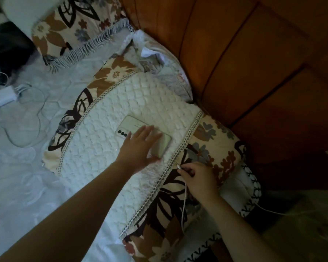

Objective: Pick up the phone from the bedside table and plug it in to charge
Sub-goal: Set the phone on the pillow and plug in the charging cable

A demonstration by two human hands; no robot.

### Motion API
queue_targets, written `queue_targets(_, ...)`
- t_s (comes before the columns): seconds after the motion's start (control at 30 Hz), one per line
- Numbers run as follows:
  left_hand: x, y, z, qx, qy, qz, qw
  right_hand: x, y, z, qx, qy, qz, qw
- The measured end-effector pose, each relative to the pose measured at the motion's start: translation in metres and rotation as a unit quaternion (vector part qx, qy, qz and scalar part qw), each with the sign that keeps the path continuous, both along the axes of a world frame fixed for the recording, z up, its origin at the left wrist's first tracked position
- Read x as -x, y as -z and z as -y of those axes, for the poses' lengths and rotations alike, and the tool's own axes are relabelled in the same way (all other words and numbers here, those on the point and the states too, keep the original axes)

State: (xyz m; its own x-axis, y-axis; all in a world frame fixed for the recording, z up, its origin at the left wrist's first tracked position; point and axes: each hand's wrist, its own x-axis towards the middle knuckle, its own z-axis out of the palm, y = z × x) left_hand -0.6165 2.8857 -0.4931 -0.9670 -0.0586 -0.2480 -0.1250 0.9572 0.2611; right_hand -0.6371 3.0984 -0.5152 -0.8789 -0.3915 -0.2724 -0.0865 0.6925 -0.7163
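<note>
A pale green phone (130,126) lies back up on the white quilted part of a floral pillow (140,103), its camera lenses toward the left. My left hand (139,146) rests flat on the phone's right half, fingers spread, thumb at its near edge. My right hand (198,178) pinches the plug end of a white charging cable (184,203), with the metal tip pointing up-left toward the phone, a short gap away. The cable runs down under my right wrist and off to the right over the floor.
An orange-brown padded headboard (254,63) fills the upper right. A second floral pillow (70,29) lies at the top left. A white power adapter (2,98) with looped white cables sits on the pale bedsheet (27,186) at left, beside a dark object (8,46).
</note>
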Motion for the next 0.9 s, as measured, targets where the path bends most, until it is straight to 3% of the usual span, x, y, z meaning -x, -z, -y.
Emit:
queue_targets(0.2,0.020,0.007,0.008,-0.002,0.084,0.031,0.996,0.002,0.003,0.005,-0.025,-0.010,0.051,0.998)
queue_targets(0.37,0.017,-0.004,0.012,-0.009,0.116,-0.006,0.993,0.018,-0.017,0.001,0.064,0.011,0.118,0.991)
queue_targets(0.63,-0.036,-0.057,-0.011,-0.151,-0.070,-0.038,0.985,0.034,-0.084,-0.002,0.111,-0.045,0.068,0.991)
queue_targets(0.9,-0.076,-0.118,-0.037,-0.183,-0.106,-0.112,0.971,0.020,-0.144,-0.006,0.155,-0.147,-0.011,0.977)
